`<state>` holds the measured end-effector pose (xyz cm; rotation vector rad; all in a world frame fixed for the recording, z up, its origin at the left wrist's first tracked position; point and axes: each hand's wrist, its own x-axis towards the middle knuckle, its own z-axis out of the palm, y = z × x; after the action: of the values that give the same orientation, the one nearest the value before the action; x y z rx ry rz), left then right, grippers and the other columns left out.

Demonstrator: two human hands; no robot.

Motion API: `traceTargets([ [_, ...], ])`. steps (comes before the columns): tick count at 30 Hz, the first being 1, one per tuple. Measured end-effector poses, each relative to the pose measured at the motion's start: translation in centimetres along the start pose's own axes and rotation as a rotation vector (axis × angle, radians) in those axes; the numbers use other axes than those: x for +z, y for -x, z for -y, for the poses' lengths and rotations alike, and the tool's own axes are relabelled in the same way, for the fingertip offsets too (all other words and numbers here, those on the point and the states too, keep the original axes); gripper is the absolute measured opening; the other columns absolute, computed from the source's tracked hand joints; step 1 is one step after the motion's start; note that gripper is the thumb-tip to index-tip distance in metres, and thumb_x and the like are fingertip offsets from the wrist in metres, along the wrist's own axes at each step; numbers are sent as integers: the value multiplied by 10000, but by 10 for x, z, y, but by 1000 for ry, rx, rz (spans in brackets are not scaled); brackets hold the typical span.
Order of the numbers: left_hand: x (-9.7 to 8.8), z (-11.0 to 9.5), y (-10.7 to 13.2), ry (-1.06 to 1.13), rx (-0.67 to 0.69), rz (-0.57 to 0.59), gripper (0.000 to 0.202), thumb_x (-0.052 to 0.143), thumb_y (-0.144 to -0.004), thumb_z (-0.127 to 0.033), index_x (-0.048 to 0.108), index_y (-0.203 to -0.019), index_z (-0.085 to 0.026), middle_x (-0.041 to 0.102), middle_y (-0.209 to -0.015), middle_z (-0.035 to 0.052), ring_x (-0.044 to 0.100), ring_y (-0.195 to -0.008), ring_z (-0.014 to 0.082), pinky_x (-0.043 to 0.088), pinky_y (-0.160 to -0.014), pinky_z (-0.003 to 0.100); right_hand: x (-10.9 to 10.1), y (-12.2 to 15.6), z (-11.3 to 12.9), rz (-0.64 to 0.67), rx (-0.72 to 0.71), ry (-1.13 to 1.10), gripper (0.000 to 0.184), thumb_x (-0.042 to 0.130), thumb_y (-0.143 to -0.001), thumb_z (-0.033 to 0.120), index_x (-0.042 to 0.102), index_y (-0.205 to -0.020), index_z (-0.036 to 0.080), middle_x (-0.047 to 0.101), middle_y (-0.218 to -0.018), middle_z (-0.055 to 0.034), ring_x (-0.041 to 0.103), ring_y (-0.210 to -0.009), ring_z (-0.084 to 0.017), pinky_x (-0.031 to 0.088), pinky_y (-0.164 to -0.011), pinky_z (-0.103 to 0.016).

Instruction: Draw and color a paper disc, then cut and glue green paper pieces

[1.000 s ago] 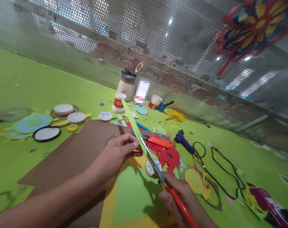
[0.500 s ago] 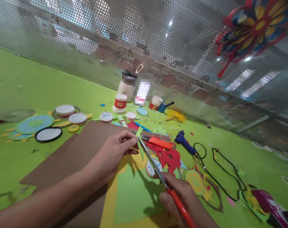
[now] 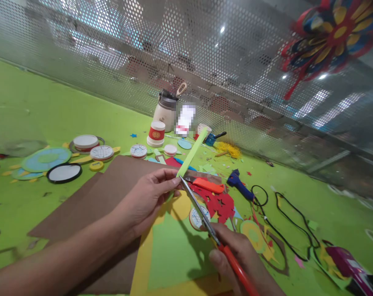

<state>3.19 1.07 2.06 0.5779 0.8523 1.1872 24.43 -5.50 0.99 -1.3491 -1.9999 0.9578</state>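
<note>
Left hand [image 3: 157,187]: grip pinched, thumb and fingers clamped on lime-green paper strip [image 3: 193,153]. Strip long, narrow, flat, matte; held above the counter [image 3: 90,109], upper end slanting toward the counter's far edge, short lower end showing beneath the fingers.

Right hand [image 3: 236,250]: grip closed round scissors [image 3: 212,230], smooth red handles, shiny steel blades nearly together. Tips meet the strip beside the left thumb; cannot tell whether they bite.

Under the hands: 2 brown sheets [image 3: 112,197], overlapping, straight-edged; light-green sheet [image 3: 174,250] lying on yellow sheet [image 3: 140,271]. Just beyond the scissors, farther from the near side: red paper [image 3: 222,205] with star-shaped holes, ridged orange-handled cutter [image 3: 209,185].

Along the counter's far edge: perforated metal screen [image 3: 112,53], round holes; before it, rounded cream jug [image 3: 164,117] and red-and-white tub [image 3: 156,135].
</note>
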Motion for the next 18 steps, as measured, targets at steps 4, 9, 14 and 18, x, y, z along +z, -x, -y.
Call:
traceTargets([
  [4,-1,0,0,-44,28,-30,251,823,-662,-208,716,-885,-159,668,-749,23,576,-646,118,470,-628,240,1,0,-7,2,-13,-12,676,392,-874,734,648,-1102,152,264,-590,58,255,-512,-110,183,-478,-253],
  [9,-1,-1,0,-69,40,-25,273,814,-671,-213,741,-929,-156,671,-713,22,561,-637,105,437,-598,206,0,-1,-13,44,2,-63,629,391,-885,695,636,-1100,158,295,-571,53,264,-497,-112,190,-468,-254],
  [14,0,0,-1,-69,62,-12,303,810,-674,-206,740,-964,-154,642,-667,1,532,-622,91,416,-599,190,0,-1,-11,38,-17,-68,606,397,-893,687,634,-1078,161,331,-593,45,293,-518,-112,212,-485,-256],
  [18,-1,1,-1,-90,42,3,269,801,-680,-208,735,-934,-149,625,-647,-6,522,-618,89,403,-600,188,-2,-1,-11,70,19,-100,587,402,-907,660,622,-1105,153,325,-586,52,290,-499,-103,211,-476,-249],
])
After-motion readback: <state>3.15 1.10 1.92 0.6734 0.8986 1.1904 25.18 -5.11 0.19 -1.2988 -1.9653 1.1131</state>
